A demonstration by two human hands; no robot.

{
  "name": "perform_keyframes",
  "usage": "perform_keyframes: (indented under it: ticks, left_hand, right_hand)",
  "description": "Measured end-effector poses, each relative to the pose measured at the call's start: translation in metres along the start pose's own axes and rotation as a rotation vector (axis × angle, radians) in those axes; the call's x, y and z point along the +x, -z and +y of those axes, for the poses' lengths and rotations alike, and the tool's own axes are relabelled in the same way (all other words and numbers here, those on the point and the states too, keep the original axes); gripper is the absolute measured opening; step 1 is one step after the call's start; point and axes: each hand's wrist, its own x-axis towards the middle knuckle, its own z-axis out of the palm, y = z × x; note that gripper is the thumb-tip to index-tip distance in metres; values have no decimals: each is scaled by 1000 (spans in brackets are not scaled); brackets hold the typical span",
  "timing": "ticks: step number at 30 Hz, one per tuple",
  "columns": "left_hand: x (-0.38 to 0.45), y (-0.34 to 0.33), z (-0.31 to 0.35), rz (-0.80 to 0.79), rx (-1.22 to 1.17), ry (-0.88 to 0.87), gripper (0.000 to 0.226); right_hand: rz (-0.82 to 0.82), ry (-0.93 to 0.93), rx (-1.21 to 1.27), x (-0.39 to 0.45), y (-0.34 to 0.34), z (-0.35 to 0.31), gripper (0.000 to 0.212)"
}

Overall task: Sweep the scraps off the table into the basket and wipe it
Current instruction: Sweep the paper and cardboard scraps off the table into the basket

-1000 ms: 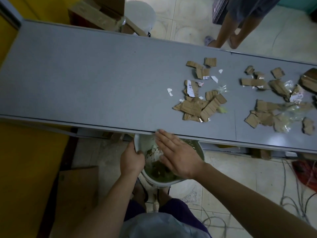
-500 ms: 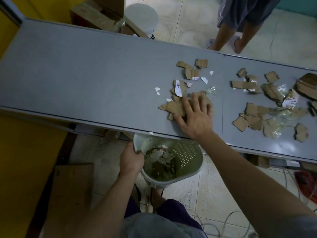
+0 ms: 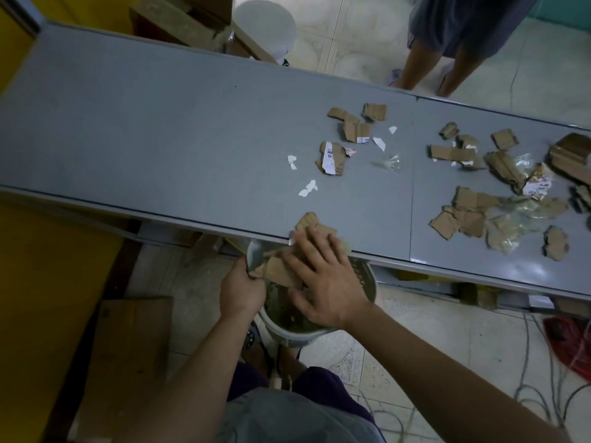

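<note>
The right hand [image 3: 323, 279], fingers flat and spread, pushes light, stiff scraps [image 3: 281, 266] off the table [image 3: 160, 139] edge at lower middle. The left hand [image 3: 241, 289] grips the basket [image 3: 367, 282] rim below. More scraps lie at the right; they look easy to slide, not pinch.

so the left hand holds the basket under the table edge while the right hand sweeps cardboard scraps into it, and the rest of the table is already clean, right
Not quite. The head view shows the left hand gripping the basket rim under the table edge and the right hand pushing cardboard scraps in, but the table is not clean: a big pile of scraps and white paper bits lie on it.
</note>
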Motion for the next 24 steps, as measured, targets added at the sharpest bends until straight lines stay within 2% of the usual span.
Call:
perform_keyframes:
  ticks: [4, 7, 10, 17, 21, 24]
  left_hand:
    - [0, 7, -5, -24, 11, -8, 30]
    - [0, 9, -7, -36, 10, -22, 38]
    - [-1, 11, -10, -38, 13, -34, 41]
    - [2, 18, -14, -60, 9, -49, 40]
    - [7, 18, -14, -65, 32, -54, 41]
    - [10, 17, -12, -88, 31, -55, 37]
  right_hand:
    - [65, 32, 41, -7, 9, 0, 69]
    - [72, -122, 24, 14, 20, 12, 71]
    - [-29, -248, 7, 41, 23, 17, 74]
    - [-128, -162, -47, 18, -1, -27, 83]
    - [-174, -96, 9, -3, 5, -39, 78]
    - [-145, -75, 21, -7, 14, -34, 73]
